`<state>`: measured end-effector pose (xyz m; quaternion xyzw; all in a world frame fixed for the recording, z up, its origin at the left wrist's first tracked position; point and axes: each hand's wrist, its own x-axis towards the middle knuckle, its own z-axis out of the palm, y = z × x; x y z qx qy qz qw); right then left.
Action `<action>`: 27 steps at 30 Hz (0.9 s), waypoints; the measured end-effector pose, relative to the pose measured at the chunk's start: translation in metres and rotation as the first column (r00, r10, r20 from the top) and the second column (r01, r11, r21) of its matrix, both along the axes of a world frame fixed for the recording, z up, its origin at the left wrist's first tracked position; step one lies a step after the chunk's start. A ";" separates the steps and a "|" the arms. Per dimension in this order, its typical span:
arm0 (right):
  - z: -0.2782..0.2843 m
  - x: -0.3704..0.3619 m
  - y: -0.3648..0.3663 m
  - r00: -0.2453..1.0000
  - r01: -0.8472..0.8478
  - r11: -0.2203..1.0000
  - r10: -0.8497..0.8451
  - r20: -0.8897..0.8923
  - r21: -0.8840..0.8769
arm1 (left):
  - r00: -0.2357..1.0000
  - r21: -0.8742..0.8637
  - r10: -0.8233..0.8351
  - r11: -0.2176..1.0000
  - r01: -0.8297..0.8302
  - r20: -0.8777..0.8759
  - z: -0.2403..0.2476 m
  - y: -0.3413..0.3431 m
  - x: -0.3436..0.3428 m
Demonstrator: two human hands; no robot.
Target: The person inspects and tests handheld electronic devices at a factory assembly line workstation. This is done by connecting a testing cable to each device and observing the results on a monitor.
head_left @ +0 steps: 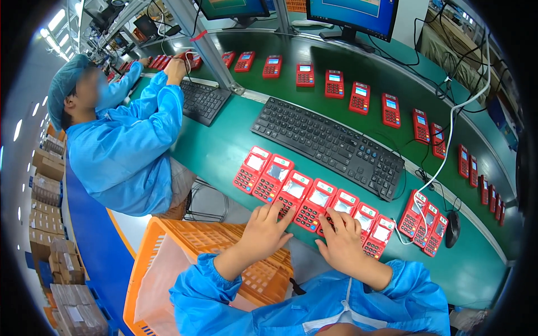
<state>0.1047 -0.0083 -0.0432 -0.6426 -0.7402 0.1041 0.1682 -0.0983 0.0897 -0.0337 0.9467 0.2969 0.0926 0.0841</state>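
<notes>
A row of several red card payment terminals point(319, 196) lies side by side on the green worktop, screens lit and keypads toward me. My left hand point(262, 231) rests over the lower end of a terminal point(294, 189) left of the row's middle, with its fingertips at the keypad. My right hand point(344, 242) lies over another terminal point(343, 203) farther right, its fingers covering part of the keys. Both hands have their fingers apart and hold nothing. To the right, three more red terminals point(413, 214) sit together, with a white cable across them.
Beyond the row lies a black keyboard point(330, 144); a black mouse point(453, 229) sits at the right. Further terminals point(334, 84) line the dark green conveyor. Monitors point(352, 17) stand behind it. An orange crate point(196, 235) is at my left, near a co-worker point(123, 140) in blue.
</notes>
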 end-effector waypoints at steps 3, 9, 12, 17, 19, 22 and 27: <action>0.001 -0.002 0.001 1.000 0.023 0.999 -0.023 0.016 0.028 | 1.000 -0.019 0.000 1.000 0.000 0.008 -0.001 0.001 0.000; -0.004 -0.001 0.008 0.995 0.001 0.996 -0.010 0.104 0.087 | 0.999 0.049 0.008 0.999 -0.010 0.046 -0.004 0.004 0.004; -0.004 -0.002 0.012 0.985 -0.033 0.992 0.011 0.171 0.125 | 0.997 0.039 0.025 0.999 -0.028 0.073 -0.003 0.006 0.005; -0.001 -0.002 0.017 0.967 -0.098 0.979 0.051 0.248 0.178 | 0.996 0.043 0.048 0.998 -0.051 0.072 -0.001 0.005 0.008; -0.003 -0.002 0.017 0.962 -0.097 0.973 0.037 0.270 0.212 | 0.995 0.039 0.067 0.997 -0.070 0.074 -0.004 0.004 0.010; -0.009 -0.002 0.019 0.948 -0.122 0.960 0.038 0.315 0.252 | 0.997 0.070 0.068 0.995 -0.071 0.045 -0.002 0.002 0.014; -0.005 0.001 0.019 0.944 -0.166 0.950 0.076 0.322 0.264 | 0.997 0.173 0.036 0.984 -0.048 0.074 0.001 0.002 0.019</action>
